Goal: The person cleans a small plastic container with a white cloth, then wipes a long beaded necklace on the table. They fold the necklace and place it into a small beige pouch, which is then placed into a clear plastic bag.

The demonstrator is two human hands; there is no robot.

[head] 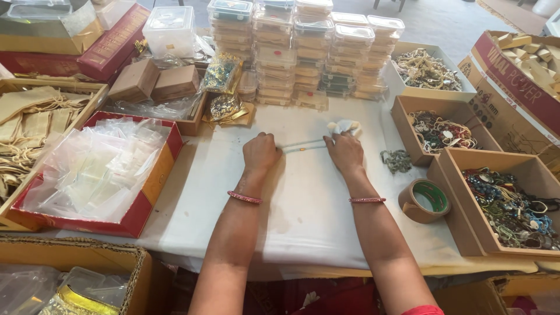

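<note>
— Pale beaded strand [303,147], pulled taut across the white cloth [303,204] mid-table.
— Left hand [261,153]?
— Closed on one end. Right hand [345,153] pinching the other, white tuft [343,126] at the fingertips.
— Step?
— Likely straightening. Next calls for even tension, ends level.
— Nearby?
— Tape roll [424,200] right, red box of clear pouches [93,169] left.

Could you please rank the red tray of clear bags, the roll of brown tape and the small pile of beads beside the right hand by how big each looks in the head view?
1. red tray of clear bags, by far the largest.
2. roll of brown tape.
3. small pile of beads, somewhat smaller than the tape, though it lies slightly farther from the camera.
</note>
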